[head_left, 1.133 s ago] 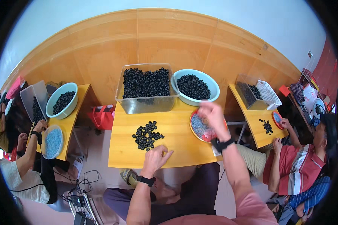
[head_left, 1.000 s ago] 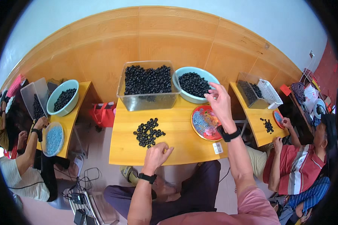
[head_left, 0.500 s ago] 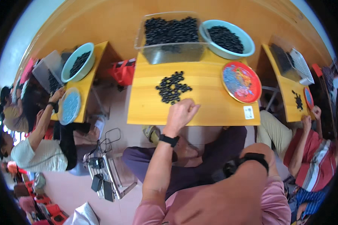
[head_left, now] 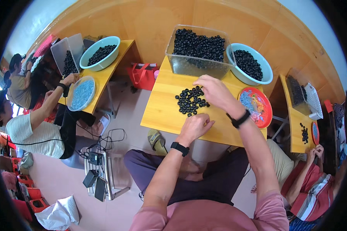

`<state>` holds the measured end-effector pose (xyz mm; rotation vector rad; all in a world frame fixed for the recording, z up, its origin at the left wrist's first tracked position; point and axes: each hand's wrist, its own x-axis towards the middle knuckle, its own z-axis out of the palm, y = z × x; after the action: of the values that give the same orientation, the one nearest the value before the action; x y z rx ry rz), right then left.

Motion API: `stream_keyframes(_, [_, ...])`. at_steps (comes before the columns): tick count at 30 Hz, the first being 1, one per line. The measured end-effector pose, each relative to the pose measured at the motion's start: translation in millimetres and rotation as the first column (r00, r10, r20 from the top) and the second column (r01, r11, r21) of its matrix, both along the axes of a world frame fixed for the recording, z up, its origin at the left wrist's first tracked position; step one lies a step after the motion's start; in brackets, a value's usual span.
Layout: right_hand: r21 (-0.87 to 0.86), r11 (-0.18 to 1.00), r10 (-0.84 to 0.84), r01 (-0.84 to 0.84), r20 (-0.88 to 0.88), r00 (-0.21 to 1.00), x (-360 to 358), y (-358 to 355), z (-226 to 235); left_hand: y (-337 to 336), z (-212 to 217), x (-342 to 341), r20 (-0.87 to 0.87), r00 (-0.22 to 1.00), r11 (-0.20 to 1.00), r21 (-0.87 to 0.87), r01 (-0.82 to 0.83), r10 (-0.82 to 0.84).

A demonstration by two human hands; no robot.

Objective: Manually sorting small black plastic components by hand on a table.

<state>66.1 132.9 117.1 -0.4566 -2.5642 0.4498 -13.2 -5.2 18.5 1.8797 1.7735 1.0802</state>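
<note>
Black rings [head_left: 190, 101] lie in a loose heap on the yellow table [head_left: 164, 111], just in front of a clear tub [head_left: 196, 52] of the same rings. The right hand [head_left: 216, 91] reaches over the heap's right edge, fingers curled down at the rings — whether it grips one I cannot tell. The left hand [head_left: 196, 126] rests just below the heap, loosely fisted — contents hidden; a red plate [head_left: 256, 106] sits to the right.

Both hands, left hand [head_left: 196, 127] and right hand [head_left: 216, 91], flank black rings [head_left: 189, 101].
</note>
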Motion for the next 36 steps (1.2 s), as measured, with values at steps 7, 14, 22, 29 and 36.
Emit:
stream_keyframes(7, [0.016,0.991,-0.134,0.134,0.232,0.963,-22,47,-84,3,-9,-2,-0.024,1.000,1.000,0.012,-0.017,0.017])
stream_keyframes(14, [-0.069,0.993,-0.075,0.096,0.258,0.963,5,35,-85,0,-13,-5,-0.017,0.999,0.999,0.018,-0.042,0.042])
stream_keyframes(22, [-0.198,0.973,-0.078,0.117,0.196,0.978,50,15,-81,6,-21,-3,-0.001,0.999,0.995,0.088,-0.052,0.052])
stream_keyframes(29, [-0.359,0.867,-0.272,0.346,0.241,0.931,95,-9,-73,5,-17,-2,0.003,0.997,0.996,0.052,-0.072,0.072])
stream_keyframes(36, [-0.235,0.909,-0.288,0.343,0.241,0.927,91,-39,-75,2,-8,0,0.021,0.998,0.996,0.056,-0.067,0.066])
